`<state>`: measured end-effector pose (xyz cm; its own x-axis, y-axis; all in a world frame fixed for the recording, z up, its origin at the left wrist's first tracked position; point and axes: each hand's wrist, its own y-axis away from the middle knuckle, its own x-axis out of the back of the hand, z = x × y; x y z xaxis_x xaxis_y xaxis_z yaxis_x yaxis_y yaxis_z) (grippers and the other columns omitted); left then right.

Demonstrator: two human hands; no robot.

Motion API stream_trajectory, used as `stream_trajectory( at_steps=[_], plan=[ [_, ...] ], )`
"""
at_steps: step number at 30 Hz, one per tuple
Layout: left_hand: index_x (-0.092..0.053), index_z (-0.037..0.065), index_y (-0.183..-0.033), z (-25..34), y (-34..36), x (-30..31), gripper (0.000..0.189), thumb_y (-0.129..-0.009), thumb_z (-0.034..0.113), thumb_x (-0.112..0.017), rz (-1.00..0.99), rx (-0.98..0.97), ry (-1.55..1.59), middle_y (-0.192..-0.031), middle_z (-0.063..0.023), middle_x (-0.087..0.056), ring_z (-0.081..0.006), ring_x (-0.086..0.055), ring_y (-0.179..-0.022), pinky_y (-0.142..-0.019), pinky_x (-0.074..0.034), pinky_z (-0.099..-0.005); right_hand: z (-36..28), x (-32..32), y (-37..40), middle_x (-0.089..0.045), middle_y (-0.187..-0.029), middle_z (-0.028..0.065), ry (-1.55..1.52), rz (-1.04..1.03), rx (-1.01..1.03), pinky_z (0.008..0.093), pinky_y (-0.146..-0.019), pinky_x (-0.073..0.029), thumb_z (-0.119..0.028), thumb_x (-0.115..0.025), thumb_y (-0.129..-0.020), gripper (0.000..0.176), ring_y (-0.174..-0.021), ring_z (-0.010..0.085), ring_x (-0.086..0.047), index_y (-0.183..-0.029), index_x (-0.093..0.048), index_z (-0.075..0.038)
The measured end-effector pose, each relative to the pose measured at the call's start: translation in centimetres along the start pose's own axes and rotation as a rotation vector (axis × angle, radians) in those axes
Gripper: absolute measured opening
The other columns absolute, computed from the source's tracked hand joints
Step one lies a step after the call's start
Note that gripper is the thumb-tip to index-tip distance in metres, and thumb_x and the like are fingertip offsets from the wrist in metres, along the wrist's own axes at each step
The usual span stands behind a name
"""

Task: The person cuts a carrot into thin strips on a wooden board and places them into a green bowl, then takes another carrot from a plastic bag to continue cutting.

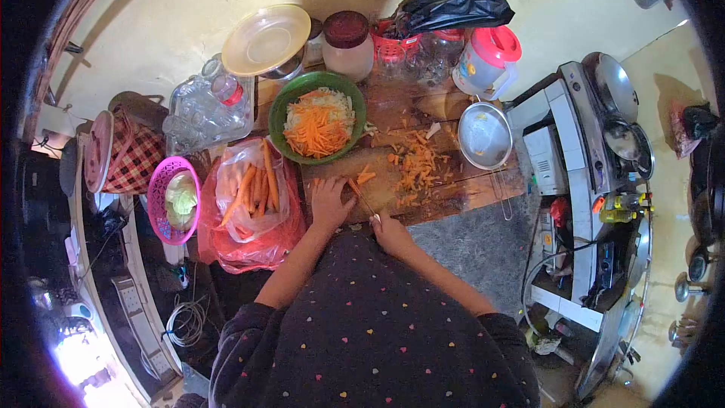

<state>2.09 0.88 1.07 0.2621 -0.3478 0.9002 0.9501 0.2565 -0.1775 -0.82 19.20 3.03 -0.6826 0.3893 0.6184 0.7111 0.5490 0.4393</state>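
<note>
My left hand [332, 202] presses down on a carrot at the near edge of the wooden table, its fingers mostly hiding the carrot. In my right hand [391, 234] is a knife [365, 198], its blade pointing away from me beside the left fingertips. A few cut carrot pieces [365, 175] lie just beyond the blade. Carrot peelings [419, 166] are scattered to the right. Behind my left hand stands a green bowl [278, 132] holding orange carrot strips [317, 130] and pale shreds. Whole carrots [255, 190] lie in a plastic bag [219, 230] on the left.
A metal strainer [485, 134] rests at the table's right. Along the wall stand a lidded jar [348, 53], a pitcher [489, 60] and a cream-coloured basin [266, 39]. A pink basket [152, 208] sits at left; a gas stove [585, 109] is at right.
</note>
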Motion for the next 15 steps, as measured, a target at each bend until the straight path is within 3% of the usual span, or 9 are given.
stream_trajectory(
  at_steps=[15],
  plan=[
    [-0.061, 0.007, -0.102, -0.1, 0.3, -0.5, 0.039, -0.069, 0.028, -0.066, 0.031, -0.038, 0.024, -0.102, -0.0060, -0.054, -0.0257, -0.050, -0.097, -0.083, -0.038, -0.0385, 1.2, -1.5, -0.6, -0.058, -0.072, 0.0289, 0.011, 0.073, 0.045, 0.0521, -0.064, -0.045, -0.033, -0.035, -0.092, 0.038, -0.071, 0.0447, -0.057, -0.091, -0.046, 0.003]
  ],
)
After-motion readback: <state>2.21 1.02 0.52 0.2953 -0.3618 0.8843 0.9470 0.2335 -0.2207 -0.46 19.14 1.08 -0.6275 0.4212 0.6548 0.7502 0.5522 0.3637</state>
